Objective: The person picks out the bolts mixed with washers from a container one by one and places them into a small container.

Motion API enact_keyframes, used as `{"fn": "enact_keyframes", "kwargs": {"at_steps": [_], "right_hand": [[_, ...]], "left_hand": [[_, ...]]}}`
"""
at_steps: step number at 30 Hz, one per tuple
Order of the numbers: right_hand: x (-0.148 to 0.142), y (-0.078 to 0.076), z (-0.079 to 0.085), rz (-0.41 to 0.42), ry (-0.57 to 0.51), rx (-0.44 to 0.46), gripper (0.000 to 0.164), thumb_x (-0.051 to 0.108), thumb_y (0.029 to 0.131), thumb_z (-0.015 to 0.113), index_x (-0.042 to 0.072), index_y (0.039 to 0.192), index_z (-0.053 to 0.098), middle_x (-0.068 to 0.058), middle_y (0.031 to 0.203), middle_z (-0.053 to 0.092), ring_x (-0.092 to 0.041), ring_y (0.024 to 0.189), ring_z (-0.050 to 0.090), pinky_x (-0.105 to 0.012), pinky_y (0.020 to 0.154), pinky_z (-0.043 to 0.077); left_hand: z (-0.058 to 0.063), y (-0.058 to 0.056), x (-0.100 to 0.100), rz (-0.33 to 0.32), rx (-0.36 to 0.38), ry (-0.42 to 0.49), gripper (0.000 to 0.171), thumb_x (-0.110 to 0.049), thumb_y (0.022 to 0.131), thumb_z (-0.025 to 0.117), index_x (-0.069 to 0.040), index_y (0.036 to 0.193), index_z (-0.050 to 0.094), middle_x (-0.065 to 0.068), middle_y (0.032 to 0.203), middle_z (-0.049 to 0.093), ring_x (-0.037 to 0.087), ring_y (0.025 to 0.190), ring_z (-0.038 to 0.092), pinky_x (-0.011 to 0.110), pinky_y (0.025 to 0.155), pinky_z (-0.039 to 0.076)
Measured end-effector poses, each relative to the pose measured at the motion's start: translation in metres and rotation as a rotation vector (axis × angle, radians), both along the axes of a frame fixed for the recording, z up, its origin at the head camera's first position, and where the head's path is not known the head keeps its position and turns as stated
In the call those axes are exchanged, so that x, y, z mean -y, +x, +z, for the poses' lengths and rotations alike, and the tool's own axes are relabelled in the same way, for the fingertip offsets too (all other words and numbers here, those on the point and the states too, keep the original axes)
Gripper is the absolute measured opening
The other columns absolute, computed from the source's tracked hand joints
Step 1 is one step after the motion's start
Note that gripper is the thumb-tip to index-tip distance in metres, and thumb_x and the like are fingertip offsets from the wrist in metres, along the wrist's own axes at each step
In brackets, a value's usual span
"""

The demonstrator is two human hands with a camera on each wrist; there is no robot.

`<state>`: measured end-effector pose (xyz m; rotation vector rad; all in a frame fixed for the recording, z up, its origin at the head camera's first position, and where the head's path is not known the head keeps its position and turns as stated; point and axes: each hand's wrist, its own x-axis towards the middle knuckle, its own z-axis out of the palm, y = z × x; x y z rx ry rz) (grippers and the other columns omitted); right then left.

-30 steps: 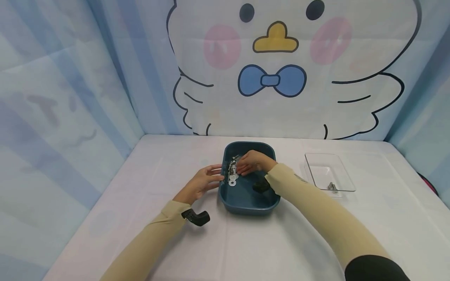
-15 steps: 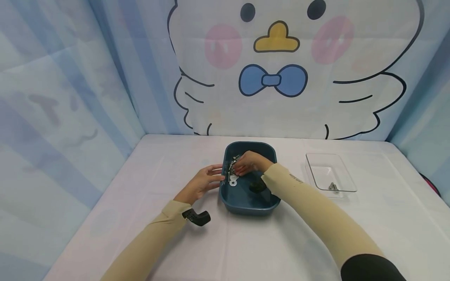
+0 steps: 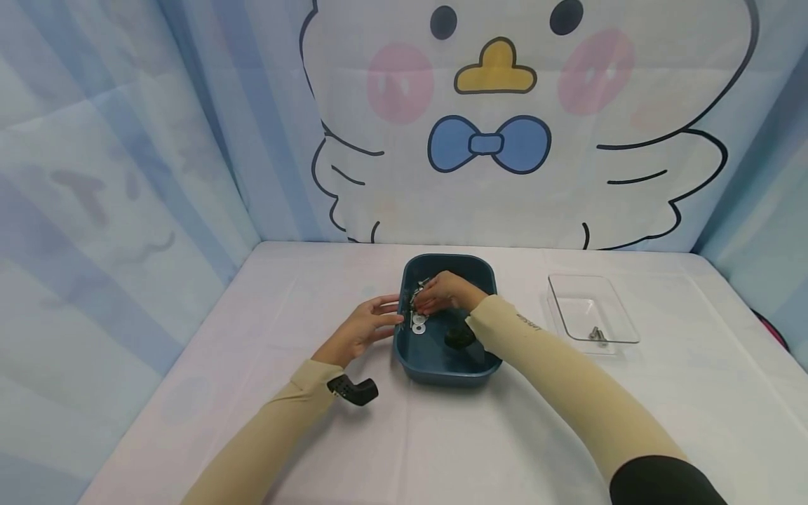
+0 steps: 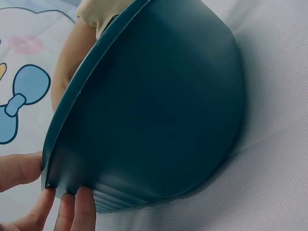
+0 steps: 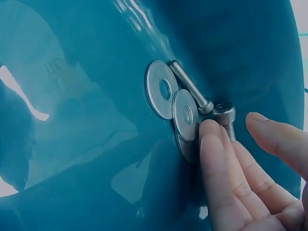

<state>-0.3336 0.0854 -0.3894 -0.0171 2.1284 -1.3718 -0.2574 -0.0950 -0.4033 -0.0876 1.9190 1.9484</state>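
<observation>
At the bottom edge of the frame, a beige left sleeve (image 3: pixel 265 431) and a beige right sleeve (image 3: pixel 581 382) are seen, with a black band (image 3: pixel 665 484) worn on the latter at lower right. A black device (image 3: pixel 353 391) is carried at the left wrist. The blue-green bin (image 3: pixel 445 372) is placed near the centre of the frame on the pale worktop (image 3: pixel 379 449). At its left side, the left hand (image 3: pixel 365 326) is held with fingers spread, fingertips touching the rim and outer wall.

The right hand (image 3: pixel 445 291) is lowered into the bin. In the right wrist view its fingers are seen slightly bent beside the metal parts, the thumb held apart; no pinch is shown. A large washer (image 5: pixel 156 89) is partly overlapped by a smaller washer (image 5: pixel 185 114), beneath which another disc (image 5: pixel 187 150) is partly hidden. A long bolt (image 5: pixel 191 86) is laid beside these; a socket-head bolt (image 5: pixel 224 114) is partly covered by the fingers.

Right of centre, a clear box (image 3: pixel 574 312) is noted, small metal hardware (image 3: pixel 597 336) being held at its near end. The background is filled by a printed curtain (image 3: pixel 631 210) bearing a blue bow tie.
</observation>
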Motion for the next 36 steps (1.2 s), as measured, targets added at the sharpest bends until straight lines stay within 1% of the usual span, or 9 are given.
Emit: {"fn": "enact_keyframes", "kwargs": {"at_steps": [2, 8, 14, 18, 22, 26, 32, 34, 36], "right_hand": [[0.0004, 0.0002, 0.0003, -0.001, -0.004, -0.003, 0.027, 0.004, 0.088, 0.062, -0.009, 0.112, 0.064, -0.008, 0.082, 0.07, -0.012, 0.069, 0.067, -0.029, 0.077, 0.058], [0.0017, 0.0013, 0.0004, 0.032, 0.012, -0.024, 0.027, 0.004, 0.091, 0.058, -0.008, 0.115, 0.063, -0.013, 0.094, 0.07, -0.012, 0.073, 0.067, -0.03, 0.08, 0.057], [0.0028, 0.0015, 0.0001, 0.019, 0.007, -0.007, 0.026, 0.002, 0.091, 0.057, -0.009, 0.114, 0.063, -0.013, 0.092, 0.069, -0.012, 0.072, 0.066, -0.029, 0.08, 0.058], [0.0022, 0.0006, -0.0004, -0.009, -0.037, 0.054, 0.029, 0.002, 0.091, 0.058, -0.008, 0.117, 0.061, -0.009, 0.087, 0.068, -0.011, 0.072, 0.066, -0.026, 0.076, 0.058], [0.0019, -0.0003, -0.0015, -0.047, -0.115, 0.121, 0.032, 0.001, 0.09, 0.058, -0.008, 0.121, 0.058, -0.008, 0.086, 0.068, -0.012, 0.072, 0.067, -0.024, 0.074, 0.058], [0.003, -0.0015, -0.0024, -0.069, -0.168, 0.157, 0.034, 0.0, 0.09, 0.058, -0.01, 0.123, 0.056, -0.008, 0.085, 0.067, -0.013, 0.072, 0.068, -0.024, 0.072, 0.058], [0.0044, -0.0025, -0.0031, -0.106, -0.22, 0.2, 0.035, 0.001, 0.09, 0.059, -0.008, 0.124, 0.056, -0.007, 0.079, 0.067, -0.012, 0.069, 0.068, -0.021, 0.066, 0.058], [0.0041, -0.0025, -0.0032, -0.111, -0.239, 0.212, 0.033, 0.001, 0.09, 0.059, -0.007, 0.122, 0.057, -0.006, 0.077, 0.066, -0.012, 0.068, 0.067, -0.021, 0.065, 0.057], [0.0036, -0.0025, -0.0033, -0.116, -0.254, 0.229, 0.025, 0.002, 0.091, 0.058, -0.005, 0.115, 0.061, -0.006, 0.076, 0.067, -0.012, 0.067, 0.067, -0.02, 0.064, 0.057]], "left_hand": [[0.0001, 0.0, 0.0, -0.002, 0.0, 0.004, 0.053, -0.001, 0.091, 0.057, -0.008, 0.14, 0.04, 0.016, 0.145, 0.042, 0.031, 0.129, 0.047, 0.046, 0.107, 0.04], [0.0013, 0.0, 0.0001, -0.004, 0.002, 0.002, 0.053, -0.002, 0.091, 0.056, -0.008, 0.141, 0.04, 0.016, 0.145, 0.041, 0.031, 0.13, 0.046, 0.046, 0.107, 0.04], [0.0008, -0.0004, 0.0008, -0.001, 0.004, -0.003, 0.052, -0.002, 0.091, 0.056, -0.008, 0.14, 0.041, 0.015, 0.145, 0.042, 0.03, 0.129, 0.047, 0.045, 0.107, 0.04], [0.0006, -0.0004, 0.0009, 0.005, 0.011, -0.003, 0.052, -0.002, 0.091, 0.057, -0.009, 0.14, 0.041, 0.015, 0.145, 0.042, 0.03, 0.129, 0.048, 0.045, 0.107, 0.04], [0.0009, 0.0, 0.0007, 0.006, 0.017, -0.003, 0.052, -0.002, 0.091, 0.058, -0.009, 0.14, 0.041, 0.015, 0.145, 0.042, 0.03, 0.129, 0.047, 0.045, 0.107, 0.04], [0.0017, 0.0003, 0.0007, 0.001, 0.016, -0.006, 0.053, -0.002, 0.091, 0.058, -0.008, 0.14, 0.041, 0.015, 0.145, 0.042, 0.031, 0.13, 0.046, 0.045, 0.108, 0.04], [0.0017, 0.0005, 0.0007, 0.007, 0.012, -0.014, 0.052, -0.002, 0.091, 0.057, -0.008, 0.14, 0.041, 0.016, 0.145, 0.042, 0.03, 0.13, 0.046, 0.045, 0.108, 0.039], [0.0015, 0.0004, 0.0006, 0.009, 0.011, -0.013, 0.051, -0.002, 0.091, 0.057, -0.008, 0.14, 0.041, 0.016, 0.145, 0.043, 0.03, 0.13, 0.047, 0.045, 0.108, 0.04], [0.0011, 0.0002, 0.0003, 0.011, 0.009, -0.013, 0.051, -0.002, 0.091, 0.057, -0.008, 0.139, 0.042, 0.016, 0.144, 0.043, 0.03, 0.129, 0.047, 0.045, 0.107, 0.04]]}}
